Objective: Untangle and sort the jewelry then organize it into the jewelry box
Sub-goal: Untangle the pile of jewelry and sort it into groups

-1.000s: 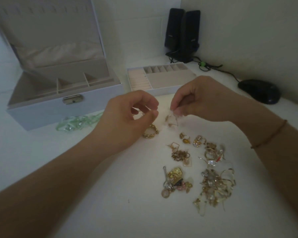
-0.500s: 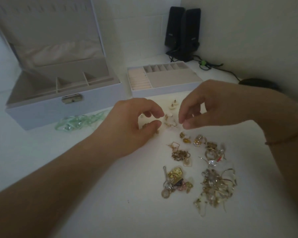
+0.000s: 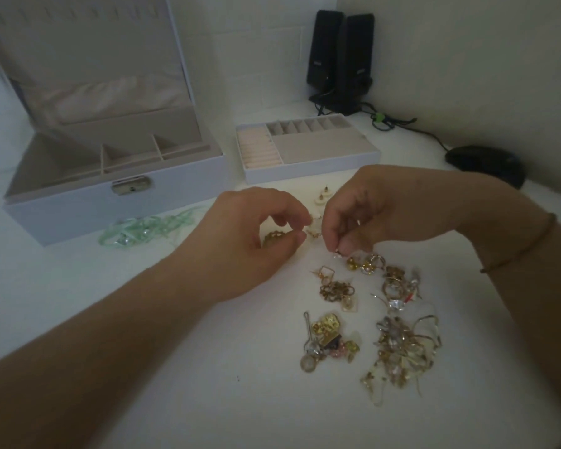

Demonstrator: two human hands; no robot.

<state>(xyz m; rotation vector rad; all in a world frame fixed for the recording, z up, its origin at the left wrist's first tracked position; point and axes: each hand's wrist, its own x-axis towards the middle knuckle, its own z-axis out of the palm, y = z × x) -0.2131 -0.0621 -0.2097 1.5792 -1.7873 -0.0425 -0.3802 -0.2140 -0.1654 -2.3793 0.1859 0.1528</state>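
My left hand (image 3: 256, 234) hovers over the white table with thumb and forefinger curved and slightly apart, beside a tiny gold earring (image 3: 314, 234). A gold ring (image 3: 273, 238) lies under its palm. My right hand (image 3: 370, 212) reaches down and pinches a small shiny piece (image 3: 337, 252) at the top of the loose jewelry. Gold earrings and charms (image 3: 336, 288) lie below it, with a tangled pile of chains (image 3: 402, 348) to the lower right. The open jewelry box (image 3: 117, 202) stands at the back left, its removable tray (image 3: 305, 171) beside it.
Two cream stud earrings (image 3: 321, 197) lie in front of the tray. A pale green beaded strand (image 3: 143, 230) lies by the box. Another charm cluster (image 3: 327, 338) sits near the front. Black speakers (image 3: 340, 59), cables and a dark mouse (image 3: 486, 163) are at the back right.
The small piece both hands held up now lies on the table. My right hand has dropped toward the loose jewelry and pinches a small piece there. My left hand stays close by.
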